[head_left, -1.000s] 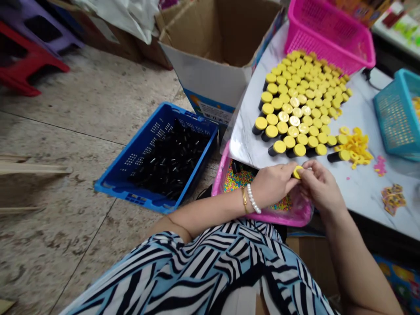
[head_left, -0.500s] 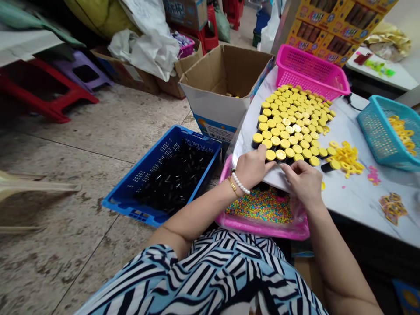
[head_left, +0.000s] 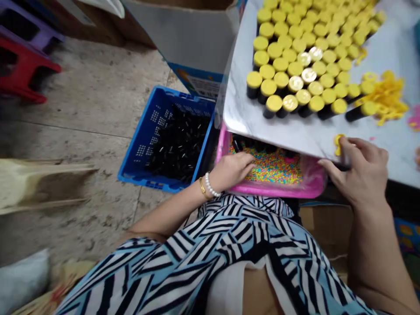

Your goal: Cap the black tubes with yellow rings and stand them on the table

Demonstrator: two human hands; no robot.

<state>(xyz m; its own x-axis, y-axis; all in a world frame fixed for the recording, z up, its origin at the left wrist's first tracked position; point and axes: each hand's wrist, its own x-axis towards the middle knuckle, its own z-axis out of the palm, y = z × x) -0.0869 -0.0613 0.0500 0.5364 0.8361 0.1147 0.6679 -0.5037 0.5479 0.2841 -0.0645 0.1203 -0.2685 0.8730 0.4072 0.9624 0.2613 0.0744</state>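
My left hand hangs over the left part of the pink tray of colourful beads, fingers together; what they hold, if anything, is hidden. Black tubes lie at the tray's back, partly under the table edge. At the table's front edge, my right hand has its thumb below the edge and its index finger on a small yellow piece. Many black tubes with yellow caps stand in rows on the white table. One capped tube lies tilted beside loose yellow pieces.
A blue crate of black tubes stands on the floor at the left. Behind it is a large cardboard box. A red stool and a purple stool are at the upper left.
The view has tilted down. My left hand has left the front row of capped tubes and moved over the bead tray. My right hand has moved right, to a yellow piece by the table edge.
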